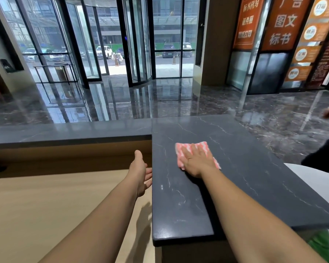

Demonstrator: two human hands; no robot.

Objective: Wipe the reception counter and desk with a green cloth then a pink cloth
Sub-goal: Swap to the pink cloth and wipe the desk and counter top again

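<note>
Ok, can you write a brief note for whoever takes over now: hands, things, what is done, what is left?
Right hand: flat on the pink cloth, pressing it on the dark counter.
Left hand: open, holding nothing, beside the counter edge above the wooden desk.
Something green shows under the counter's near corner; maybe the other cloth.
Done: probably the green pass.
Left: pink wipe of counter and desk.

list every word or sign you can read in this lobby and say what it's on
"广告", "图文", "标书": wide orange wall banner, large white characters, top line cut by the frame edge.
"标书代写", "证件照", "图纸打印": narrow orange wall banner, blurred, so only a likely reading.
Small orange panels with white discs: too blurred to read.
Dark red board: print too small to read.
</note>
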